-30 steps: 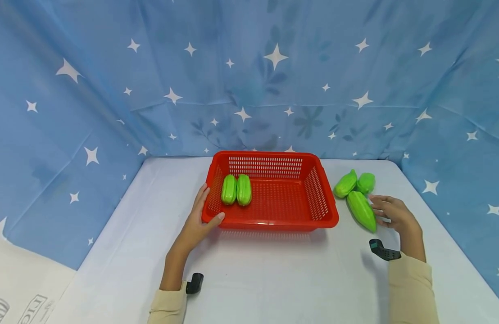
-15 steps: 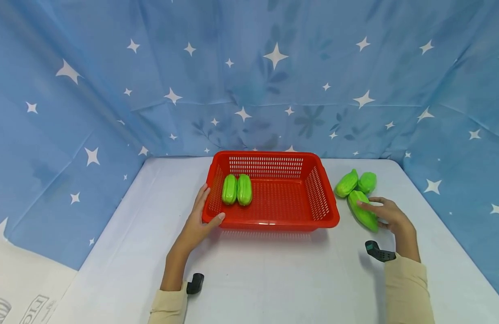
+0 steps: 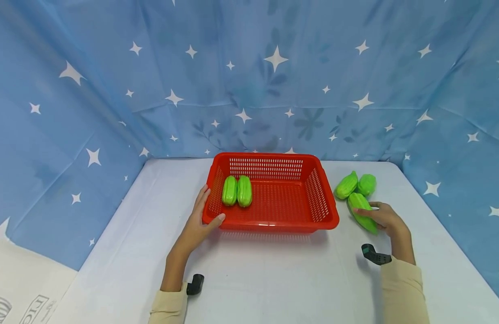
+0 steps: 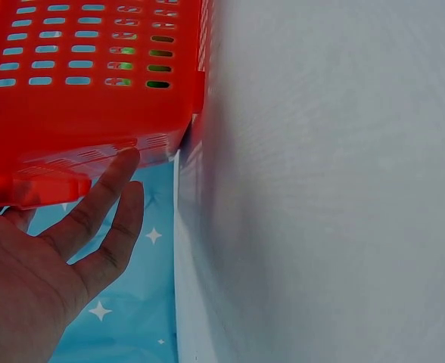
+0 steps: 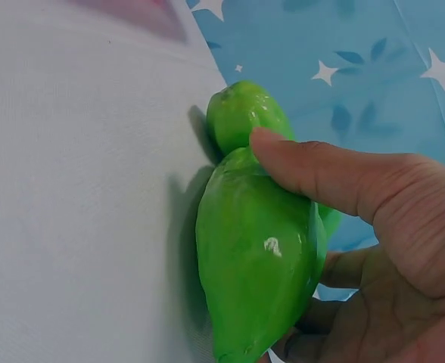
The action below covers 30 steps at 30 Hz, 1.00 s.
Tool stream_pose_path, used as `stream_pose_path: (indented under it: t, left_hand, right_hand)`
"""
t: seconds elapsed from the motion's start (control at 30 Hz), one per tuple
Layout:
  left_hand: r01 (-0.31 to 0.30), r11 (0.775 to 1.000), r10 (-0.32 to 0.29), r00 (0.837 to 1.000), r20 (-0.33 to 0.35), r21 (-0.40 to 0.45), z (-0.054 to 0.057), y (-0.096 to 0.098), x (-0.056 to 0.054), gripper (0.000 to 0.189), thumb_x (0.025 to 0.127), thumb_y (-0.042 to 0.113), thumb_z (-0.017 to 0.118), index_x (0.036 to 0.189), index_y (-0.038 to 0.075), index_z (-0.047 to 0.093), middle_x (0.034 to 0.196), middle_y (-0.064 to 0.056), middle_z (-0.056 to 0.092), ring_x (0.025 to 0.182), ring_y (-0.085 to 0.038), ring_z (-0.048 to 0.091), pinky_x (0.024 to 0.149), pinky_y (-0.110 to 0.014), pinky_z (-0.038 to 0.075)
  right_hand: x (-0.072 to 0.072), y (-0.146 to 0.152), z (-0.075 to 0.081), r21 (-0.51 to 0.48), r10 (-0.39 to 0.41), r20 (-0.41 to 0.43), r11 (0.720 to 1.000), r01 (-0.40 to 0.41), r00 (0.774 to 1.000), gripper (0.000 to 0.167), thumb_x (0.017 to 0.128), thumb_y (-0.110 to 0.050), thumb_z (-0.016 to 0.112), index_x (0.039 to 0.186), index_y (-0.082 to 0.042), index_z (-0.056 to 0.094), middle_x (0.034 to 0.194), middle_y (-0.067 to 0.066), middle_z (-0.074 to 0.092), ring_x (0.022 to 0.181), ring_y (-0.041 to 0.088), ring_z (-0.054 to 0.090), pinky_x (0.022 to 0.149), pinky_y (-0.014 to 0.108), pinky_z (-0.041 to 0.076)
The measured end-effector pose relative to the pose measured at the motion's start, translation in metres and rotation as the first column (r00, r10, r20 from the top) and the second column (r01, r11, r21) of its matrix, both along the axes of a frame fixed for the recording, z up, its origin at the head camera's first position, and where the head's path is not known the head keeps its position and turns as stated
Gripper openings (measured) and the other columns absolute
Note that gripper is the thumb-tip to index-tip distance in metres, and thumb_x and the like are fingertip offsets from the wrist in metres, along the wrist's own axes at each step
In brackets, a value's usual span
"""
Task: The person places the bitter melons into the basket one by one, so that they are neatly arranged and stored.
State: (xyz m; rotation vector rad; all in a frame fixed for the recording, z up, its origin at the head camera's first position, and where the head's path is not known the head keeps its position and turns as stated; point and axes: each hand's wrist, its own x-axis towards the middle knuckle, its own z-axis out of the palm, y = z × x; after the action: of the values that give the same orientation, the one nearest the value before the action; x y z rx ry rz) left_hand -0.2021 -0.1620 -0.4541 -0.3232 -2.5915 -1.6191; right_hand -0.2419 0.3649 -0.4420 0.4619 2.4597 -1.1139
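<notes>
A red plastic basket (image 3: 269, 224) stands on the white table, with two glossy ridged green papayas (image 3: 237, 191) side by side at its left end. My left hand (image 3: 194, 231) holds its near left corner, thumb on the rim; the left wrist view shows fingers (image 4: 105, 212) reaching under the rim. At right, my right hand (image 3: 389, 219) grips a green papaya (image 5: 256, 249) lying on the table. The thumb (image 5: 306, 166) lies across its upper end and the other fingers are on its far side, partly hidden. Two more green papayas (image 3: 347, 185) (image 3: 367, 184) lie just behind it.
A blue curtain (image 3: 274, 90) with white stars closes off the back and sides of the white table (image 3: 265, 279). Black wrist cameras (image 3: 195, 284) (image 3: 374, 255) stick out from both wrists. The basket stands to the left of the loose papayas.
My right hand has moved left onto the nearest loose papaya, its thumb coming over the top to grip it. The left hand and the basket have stayed in place.
</notes>
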Motion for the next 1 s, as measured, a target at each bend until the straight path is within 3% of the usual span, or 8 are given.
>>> stream_pose_path:
  t: [0.27,0.63,0.8,1.0]
  left_hand:
    - [0.004,1.0,-0.004,1.0,-0.022,0.002,0.001,0.0,0.002,0.088,0.088,0.044,0.067,0.157,0.026,0.016,0.164,0.014,0.006,0.153,-0.022,0.01,0.113,-0.058,0.031]
    - [0.006,1.0,-0.006,1.0,-0.021,0.004,0.0,0.0,0.002,0.087,0.089,0.042,0.067,0.157,0.025,0.016,0.164,0.014,0.006,0.153,-0.022,0.01,0.113,-0.058,0.032]
    - [0.003,1.0,-0.003,1.0,-0.02,0.002,0.0,0.0,0.002,0.088,0.088,0.044,0.067,0.157,0.024,0.016,0.164,0.015,0.006,0.152,-0.021,0.01,0.113,-0.057,0.033]
    - [0.005,1.0,-0.004,1.0,-0.018,0.007,-0.001,0.0,0.001,0.087,0.088,0.04,0.068,0.157,0.026,0.016,0.164,0.015,0.006,0.152,-0.021,0.011,0.112,-0.056,0.035]
  right_hand:
    - [0.005,0.001,0.005,-0.051,-0.002,0.03,0.999,0.003,1.0,0.104,0.09,-0.055,0.059,0.148,0.015,0.01,0.15,0.038,0.015,0.129,0.05,0.029,0.111,0.063,0.032]
    - [0.015,0.005,0.015,-0.101,0.043,0.041,0.994,-0.039,0.998,0.099,0.095,-0.051,0.053,0.148,0.017,0.003,0.151,0.039,0.008,0.134,0.053,0.023,0.107,0.065,0.035]
    - [0.016,0.004,0.019,-0.164,0.051,-0.019,0.985,-0.053,0.999,0.098,0.097,-0.045,0.052,0.149,0.015,-0.004,0.152,0.04,0.006,0.139,0.055,0.018,0.109,0.066,0.031]
    - [0.016,-0.002,0.025,-0.255,0.072,-0.15,0.961,-0.109,0.986,0.097,0.099,-0.043,0.05,0.15,0.007,-0.015,0.151,0.039,0.012,0.139,0.056,0.022,0.107,0.067,0.034]
